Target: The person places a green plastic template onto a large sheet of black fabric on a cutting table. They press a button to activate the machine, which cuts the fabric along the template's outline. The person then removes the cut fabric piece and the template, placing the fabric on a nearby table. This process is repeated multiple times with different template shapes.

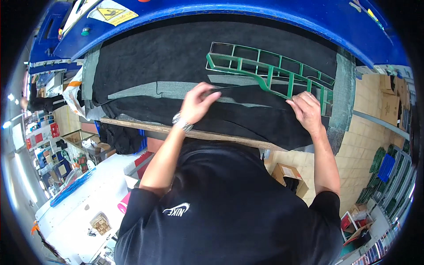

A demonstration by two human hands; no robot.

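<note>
A black sheet, which looks like leather or cloth, lies in folded layers along the near side of a grey-green work surface. Over the sheet's far edge my left hand, with a watch on its wrist, has its thumb and fingers apart. My right hand is closed, its fingertips pinching the sheet's edge at the right. Just beyond that hand rests a long green cutting die, an open metal frame with cross bars. Its near right end is partly hidden by my right hand.
A blue machine beam with a yellow warning label spans the far side. A wooden strip edges the work surface nearest me. Cardboard boxes stand on the floor, and a white table is at the lower left.
</note>
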